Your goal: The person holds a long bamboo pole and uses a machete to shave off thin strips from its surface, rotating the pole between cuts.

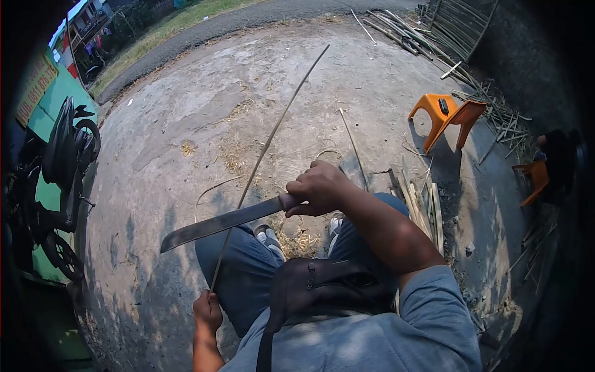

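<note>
My right hand (pixel 319 189) is closed round the handle of a machete (pixel 223 224), its broad blade pointing left across my lap. Down by my left thigh, my left hand (pixel 208 310) grips the near end of a long thin bamboo strip (pixel 270 137). The strip slants up and away to the right, out over the concrete. Partway along, the blade crosses the strip in this view, near my left knee. Pale shavings (pixel 300 240) lie on the ground between my shoes.
Split bamboo pieces (pixel 421 208) lie beside my right leg. An orange plastic chair (pixel 447 118) with a dark object on it stands ahead right. More bamboo (pixel 396 32) is piled at the back right. A motorcycle (pixel 59 180) is parked at left. Another person (pixel 558 164) sits at far right.
</note>
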